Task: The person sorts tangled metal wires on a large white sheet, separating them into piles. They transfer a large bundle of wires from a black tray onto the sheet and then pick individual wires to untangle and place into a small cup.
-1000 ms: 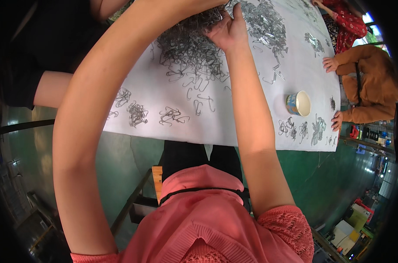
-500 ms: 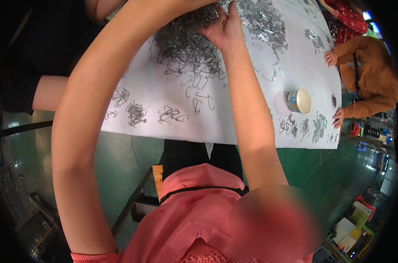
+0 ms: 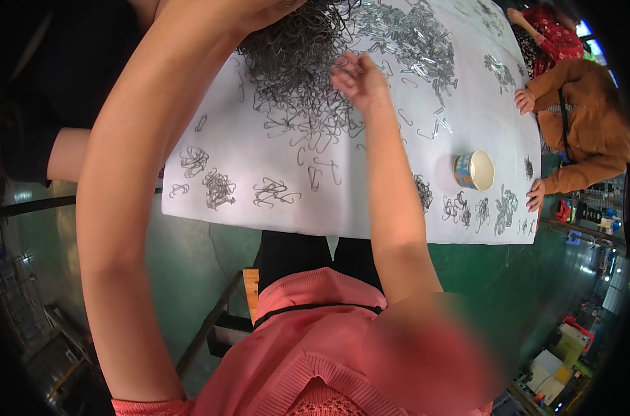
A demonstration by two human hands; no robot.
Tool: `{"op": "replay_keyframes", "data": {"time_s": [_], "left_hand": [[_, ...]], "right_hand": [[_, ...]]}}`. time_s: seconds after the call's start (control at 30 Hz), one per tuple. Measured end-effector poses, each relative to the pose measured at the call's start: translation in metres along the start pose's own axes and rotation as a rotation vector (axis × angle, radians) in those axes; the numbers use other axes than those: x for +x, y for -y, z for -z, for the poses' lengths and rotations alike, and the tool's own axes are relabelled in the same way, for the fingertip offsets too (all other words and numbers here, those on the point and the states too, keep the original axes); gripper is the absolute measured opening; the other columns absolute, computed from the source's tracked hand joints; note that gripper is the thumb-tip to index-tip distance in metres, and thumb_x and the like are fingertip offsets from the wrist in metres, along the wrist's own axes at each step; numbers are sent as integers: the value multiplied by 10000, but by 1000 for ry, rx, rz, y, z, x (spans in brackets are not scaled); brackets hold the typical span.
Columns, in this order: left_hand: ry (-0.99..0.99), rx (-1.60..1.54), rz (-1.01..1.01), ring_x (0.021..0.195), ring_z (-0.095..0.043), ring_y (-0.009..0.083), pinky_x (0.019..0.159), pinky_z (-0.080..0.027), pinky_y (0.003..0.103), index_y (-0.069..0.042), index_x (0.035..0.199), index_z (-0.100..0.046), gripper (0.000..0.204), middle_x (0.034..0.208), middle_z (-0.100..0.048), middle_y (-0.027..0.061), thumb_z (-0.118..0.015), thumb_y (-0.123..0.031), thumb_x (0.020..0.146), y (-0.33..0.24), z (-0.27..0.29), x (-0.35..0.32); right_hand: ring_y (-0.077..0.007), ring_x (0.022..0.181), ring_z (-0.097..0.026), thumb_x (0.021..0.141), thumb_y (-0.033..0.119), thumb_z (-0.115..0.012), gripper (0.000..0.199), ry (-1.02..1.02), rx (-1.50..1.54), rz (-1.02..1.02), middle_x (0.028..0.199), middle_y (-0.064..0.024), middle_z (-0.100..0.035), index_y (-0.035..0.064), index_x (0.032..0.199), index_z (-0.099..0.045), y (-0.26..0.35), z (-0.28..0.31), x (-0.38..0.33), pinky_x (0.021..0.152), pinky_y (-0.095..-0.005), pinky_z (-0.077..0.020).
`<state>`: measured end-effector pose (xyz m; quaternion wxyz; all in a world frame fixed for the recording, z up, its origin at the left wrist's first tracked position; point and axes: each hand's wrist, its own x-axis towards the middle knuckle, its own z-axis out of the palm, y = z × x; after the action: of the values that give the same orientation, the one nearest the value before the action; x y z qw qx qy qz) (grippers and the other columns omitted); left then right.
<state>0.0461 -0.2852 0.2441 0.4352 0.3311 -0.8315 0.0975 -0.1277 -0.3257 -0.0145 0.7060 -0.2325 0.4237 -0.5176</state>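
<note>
Right hand [image 3: 360, 82] slightly blurred, fingers loosely parted, at right edge of hook heap [image 3: 298, 45] on table [image 3: 249, 142]; contact unclear. Left hand [image 3: 275, 10] partly cut off at top, beside heap, grip can't be told. Cup [image 3: 476, 171] upright, right of right forearm.

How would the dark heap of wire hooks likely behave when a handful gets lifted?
The heap of wire hooks would probably snag and lift in clumps, since curved ends overlap. Loose hooks are likely stiff, as they show crisp bends, and light, being thin wire.
</note>
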Motion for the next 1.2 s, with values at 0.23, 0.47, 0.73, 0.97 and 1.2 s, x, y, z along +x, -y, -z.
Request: {"op": "replay_keyframes", "data": {"time_s": [0.23,0.47,0.73,0.97,1.2], "left_hand": [[-58,13,-66,886,-507,272,800,-409,347,-29,906,-529,241,883,-483,113,-598,-39,675,10,-6,4],[-21,-2,-18,873,-468,294,779,-387,368,-41,898,-513,254,869,-449,123,-594,-4,661,1,-10,-5],[-40,-35,13,861,-467,304,775,-389,371,-40,888,-515,249,863,-451,128,-589,7,654,-8,-9,-6],[-57,-42,-71,869,-478,303,766,-402,373,-38,868,-524,246,862,-470,128,-587,14,637,0,-20,-12],[-62,-49,-13,862,-477,307,761,-400,369,-38,864,-529,256,852,-475,123,-594,19,622,-2,-10,-11]], "right_hand": [[-351,1283,-375,977,462,-254,572,179,462,-29,1394,-155,-394,57,1364,-373,-1,-91,-8,1050,-551,-310],[-344,1325,-324,964,512,-238,608,224,417,-90,1444,-129,-350,104,1403,-337,6,-95,-19,1060,-617,-227],[-344,1377,-236,957,562,-194,656,298,378,-77,1485,-112,-283,137,1456,-217,16,-91,-21,1072,-627,-174],[-351,1350,-287,969,533,-165,668,284,317,-87,1476,-144,-284,67,1446,-205,19,-100,-36,1069,-617,-217],[-351,1341,-303,972,531,-202,644,306,345,-86,1461,-136,-310,88,1439,-235,24,-103,-45,1057,-615,-247]]}}
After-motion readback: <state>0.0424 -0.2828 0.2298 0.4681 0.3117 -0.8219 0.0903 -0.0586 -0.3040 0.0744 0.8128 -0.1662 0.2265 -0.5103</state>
